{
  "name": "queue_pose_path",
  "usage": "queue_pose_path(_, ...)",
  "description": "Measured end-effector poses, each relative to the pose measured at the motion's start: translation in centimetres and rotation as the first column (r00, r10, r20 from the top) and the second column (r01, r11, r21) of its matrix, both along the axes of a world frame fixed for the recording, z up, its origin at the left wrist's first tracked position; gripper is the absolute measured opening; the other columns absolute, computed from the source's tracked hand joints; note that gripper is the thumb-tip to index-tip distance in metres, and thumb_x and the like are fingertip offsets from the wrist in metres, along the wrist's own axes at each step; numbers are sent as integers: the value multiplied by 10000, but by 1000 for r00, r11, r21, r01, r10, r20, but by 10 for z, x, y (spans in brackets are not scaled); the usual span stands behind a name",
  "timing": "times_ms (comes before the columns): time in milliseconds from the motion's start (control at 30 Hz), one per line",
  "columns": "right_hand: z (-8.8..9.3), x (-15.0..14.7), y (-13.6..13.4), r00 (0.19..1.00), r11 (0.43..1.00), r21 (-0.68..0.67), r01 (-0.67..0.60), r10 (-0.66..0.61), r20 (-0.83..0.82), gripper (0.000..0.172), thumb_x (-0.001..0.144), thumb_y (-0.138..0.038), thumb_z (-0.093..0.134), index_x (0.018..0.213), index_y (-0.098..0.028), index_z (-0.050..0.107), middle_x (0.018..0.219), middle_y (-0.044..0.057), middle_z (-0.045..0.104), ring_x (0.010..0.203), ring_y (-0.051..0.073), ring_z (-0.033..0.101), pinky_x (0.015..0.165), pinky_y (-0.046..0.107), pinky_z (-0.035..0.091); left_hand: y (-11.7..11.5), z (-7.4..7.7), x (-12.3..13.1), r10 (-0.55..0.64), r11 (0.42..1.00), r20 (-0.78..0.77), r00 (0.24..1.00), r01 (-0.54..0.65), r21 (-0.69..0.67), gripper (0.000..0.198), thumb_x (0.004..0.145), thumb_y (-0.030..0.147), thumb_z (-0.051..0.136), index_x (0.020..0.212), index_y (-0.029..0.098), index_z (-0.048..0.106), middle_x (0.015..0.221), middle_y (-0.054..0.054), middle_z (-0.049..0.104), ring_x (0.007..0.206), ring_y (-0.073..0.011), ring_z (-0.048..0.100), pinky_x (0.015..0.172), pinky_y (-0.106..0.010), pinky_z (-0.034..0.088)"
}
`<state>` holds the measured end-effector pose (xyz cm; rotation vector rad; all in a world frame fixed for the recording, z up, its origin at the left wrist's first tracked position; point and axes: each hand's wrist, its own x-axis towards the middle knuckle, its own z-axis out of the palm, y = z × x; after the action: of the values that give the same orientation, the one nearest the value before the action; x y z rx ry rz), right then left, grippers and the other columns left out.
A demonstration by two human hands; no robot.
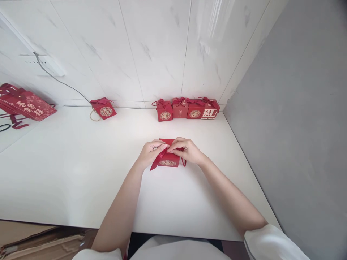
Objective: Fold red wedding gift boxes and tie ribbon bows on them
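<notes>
A small red gift box [168,163] with a gold emblem stands on the white table in front of me. Dark red ribbon [156,162] crosses its top; one tail hangs down at the left and a loop shows at the right. My left hand [152,151] pinches the ribbon between thumb and fingers over the box top. Close beside it, my right hand [188,148] is closed on the ribbon too, fingertips nearly meeting the left ones. The knot itself is mostly hidden by my fingers.
Several red boxes with ribbon bows [193,110] line the tiled wall. Another red box [105,110] sits further left by a hanging cable [63,83]. Red gift bags [29,104] lie at far left. A grey panel [295,108] bounds the table's right side.
</notes>
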<state>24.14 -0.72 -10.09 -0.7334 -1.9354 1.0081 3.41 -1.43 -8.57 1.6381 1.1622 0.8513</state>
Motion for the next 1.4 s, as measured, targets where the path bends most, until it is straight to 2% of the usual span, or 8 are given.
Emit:
queue_pose_path(233, 2, 1, 0, 1000, 999, -28, -15, 15, 24, 154, 902, -269, 545, 930, -234, 692, 924, 33, 620, 833, 152, 615, 791, 316, 507, 0, 1, -3, -31, 999, -46, 998, 33, 35, 263, 735, 381, 723, 968, 260, 736, 1064, -50, 663, 1023, -215, 609, 978, -412, 471)
queue_pose_path(400, 7, 2, -2, 1000, 987, -162, 2, -5, -16, 94, 873, -286, 568, 922, -206, 570, 902, 9, 628, 821, 151, 615, 723, 293, 513, -2, 4, 2, 15, 972, -190, 982, 31, 235, 136, 780, 244, 638, 890, 246, 718, 855, 32, 701, 753, -120, 634, 1212, -460, 86)
queue_pose_path(500, 8, 2, -3, 1000, 986, -164, -3, 1, -15, 92, 862, -276, 574, 911, -199, 564, 911, 9, 627, 839, 151, 616, 755, 297, 507, -9, 5, 14, 131, 929, -269, 954, -24, 368, 130, 776, 173, 578, 840, 233, 674, 754, 61, 661, 609, -90, 566, 1171, -432, 242)
queue_pose_path(600, 9, 2, -4, 1000, 985, -173, -24, 27, 11, 65, 849, -256, 581, 880, -198, 581, 890, 5, 635, 825, 149, 617, 760, 294, 502, -15, 4, 26, 275, 885, -318, 907, -109, 452, 153, 762, 130, 551, 837, 230, 640, 830, 38, 664, 698, -123, 592, 887, -333, 485)
queue_pose_path(733, 13, 3, -5, 994, 973, -222, -69, 87, 70, 73, 855, -277, 574, 854, -213, 611, 834, -5, 637, 738, 148, 609, 710, 298, 503, -15, -1, 31, 362, 818, -315, 877, -137, 559, 140, 764, 104, 542, 785, 217, 622, 848, 9, 614, 728, -131, 590, 665, -267, 467)
queue_pose_path(833, 16, 6, -4, 994, 980, -198, -35, 55, 96, 114, 862, -327, 585, 866, -224, 633, 836, 7, 633, 732, 158, 598, 725, 320, 501, -13, -4, 27, 340, 809, -269, 901, -134, 573, 130, 781, 111, 546, 775, 214, 626, 871, -5, 574, 735, -124, 586, 671, -256, 470)
queue_pose_path(1000, 10, 6, 3, 972, 971, -98, 216, -205, 110, 172, 899, -357, 546, 917, -240, 672, 1169, 68, 567, 1177, 221, 490, 1038, 423, 351, -12, -6, 20, 304, 825, -201, 931, -152, 544, 98, 777, 114, 564, 787, 206, 599, 959, -17, 536, 737, -111, 574, 688, -257, 496)
queue_pose_path(1400, -1, 0, 2, 999, 931, -365, -2, 13, 29, 147, 877, -353, 558, 855, -207, 553, 1215, 52, 552, 1015, 190, 581, 878, 356, 491, -12, -8, 14, 202, 866, -76, 977, -142, 480, 158, 751, 98, 583, 863, 195, 528, 979, -29, 533, 854, -132, 582, 764, -280, 543)
